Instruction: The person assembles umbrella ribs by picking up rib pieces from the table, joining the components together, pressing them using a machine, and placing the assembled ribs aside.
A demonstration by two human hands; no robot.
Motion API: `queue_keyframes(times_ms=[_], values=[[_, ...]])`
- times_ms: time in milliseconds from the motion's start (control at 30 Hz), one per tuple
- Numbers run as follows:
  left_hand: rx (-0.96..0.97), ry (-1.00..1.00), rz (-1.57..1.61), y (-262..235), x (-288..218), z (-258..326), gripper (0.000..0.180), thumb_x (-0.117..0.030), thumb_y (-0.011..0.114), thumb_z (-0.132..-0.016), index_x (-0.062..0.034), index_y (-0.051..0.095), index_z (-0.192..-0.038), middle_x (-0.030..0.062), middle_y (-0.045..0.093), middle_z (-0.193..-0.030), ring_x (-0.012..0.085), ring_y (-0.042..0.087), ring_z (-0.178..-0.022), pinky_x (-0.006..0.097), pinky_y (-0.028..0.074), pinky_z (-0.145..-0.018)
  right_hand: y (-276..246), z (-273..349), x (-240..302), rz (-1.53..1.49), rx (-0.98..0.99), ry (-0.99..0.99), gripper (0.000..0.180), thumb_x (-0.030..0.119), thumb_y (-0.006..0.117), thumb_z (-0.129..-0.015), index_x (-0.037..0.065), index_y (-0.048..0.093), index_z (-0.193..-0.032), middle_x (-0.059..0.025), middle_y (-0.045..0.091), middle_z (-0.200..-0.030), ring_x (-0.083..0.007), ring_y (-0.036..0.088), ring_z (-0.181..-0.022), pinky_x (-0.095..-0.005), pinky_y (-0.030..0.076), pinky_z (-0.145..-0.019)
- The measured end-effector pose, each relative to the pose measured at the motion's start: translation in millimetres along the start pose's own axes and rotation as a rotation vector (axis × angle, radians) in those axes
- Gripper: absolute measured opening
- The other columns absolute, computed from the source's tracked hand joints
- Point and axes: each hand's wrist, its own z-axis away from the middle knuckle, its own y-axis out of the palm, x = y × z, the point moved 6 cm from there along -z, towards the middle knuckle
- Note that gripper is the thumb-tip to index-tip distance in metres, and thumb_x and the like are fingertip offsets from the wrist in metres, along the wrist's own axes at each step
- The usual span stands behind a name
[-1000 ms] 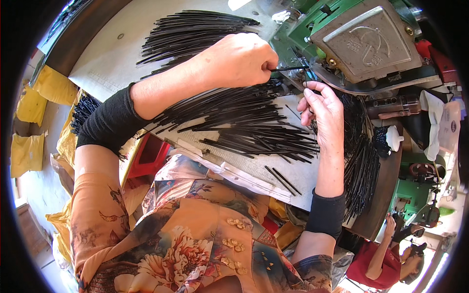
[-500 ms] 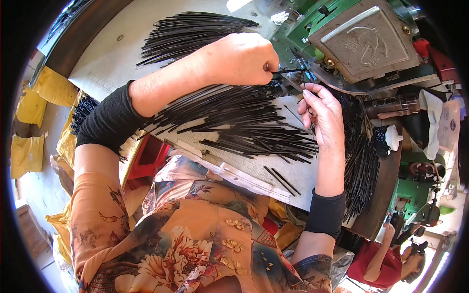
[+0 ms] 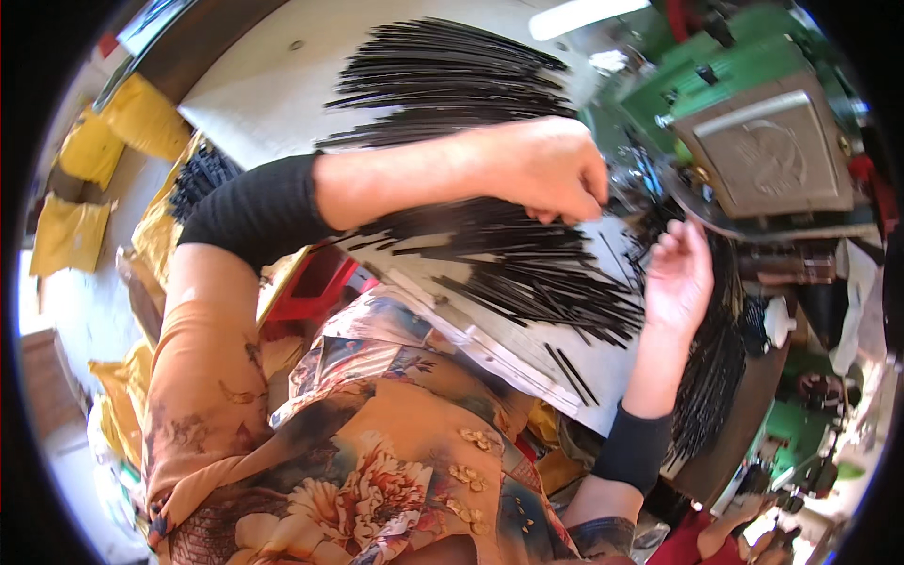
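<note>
My left hand (image 3: 556, 171) reaches over the black rods from the left, beside the machine, its fingers curled closed. Whatever they hold, if anything, is hidden. My right hand (image 3: 680, 278) is raised just below the machine's metal plate, palm turned up, fingers loosely bent and apart; nothing shows in it, though it is a little blurred. Under my left forearm, thin black rods (image 3: 556, 273) lie fanned out on the pale worktop (image 3: 259, 89). Another sheaf of black rods (image 3: 452, 66) lies beyond the arm. Two loose rods (image 3: 571, 375) rest near the front edge.
A green machine (image 3: 702, 80) with an embossed metal cover (image 3: 767, 141) stands at the far right. More black rods (image 3: 706, 386) are heaped beside my right forearm. Yellow sacks (image 3: 141, 122) lie at left, a red container (image 3: 320, 282) below the worktop. Another person (image 3: 702, 537) sits at lower right.
The view has shifted, so the scene sits lower and further right. My left hand has drawn back from the machine, and the rod it held no longer shows. My right hand's fingers have loosened.
</note>
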Motion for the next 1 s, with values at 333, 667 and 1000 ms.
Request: queue_keyframes(times_ms=[333, 667, 1000], values=[[0.02, -0.002, -0.174, 6, -8, 14, 0.028, -0.027, 0.062, -0.079, 0.0002, 0.065, -0.085, 0.0123, 0.064, -0.068, 0.0183, 0.061, -0.054, 0.031, 0.049, -0.056, 13, 7, -12, 0.228, 0.056, 0.058, 0.025, 0.019, 0.053, -0.09, 0.0, 0.056, -0.105, -0.0087, 0.062, -0.088, -0.0139, 0.062, -0.075, -0.0242, 0.053, -0.059], [-0.307, -0.035, -0.938, -66, 21, 39, 0.015, -0.02, 0.06, -0.075, -0.0067, 0.064, -0.081, 0.0083, 0.064, -0.076, 0.0289, 0.062, -0.074, 0.039, 0.048, -0.068, -2, -2, -3, 0.135, 0.025, 0.004, 0.024, 0.018, 0.053, -0.09, -0.002, 0.057, -0.104, -0.0107, 0.063, -0.09, -0.0164, 0.063, -0.073, -0.0261, 0.054, -0.063], [-0.325, 0.039, -1.096, -49, 31, 30, 0.011, -0.016, 0.058, -0.073, -0.0056, 0.061, -0.076, 0.0094, 0.062, -0.076, 0.0306, 0.061, -0.074, 0.042, 0.047, -0.067, 4, -1, -9, 0.163, -0.019, 0.008, 0.023, 0.018, 0.053, -0.091, 0.0, 0.057, -0.105, -0.0072, 0.061, -0.086, -0.0131, 0.06, -0.071, -0.0241, 0.051, -0.059]])
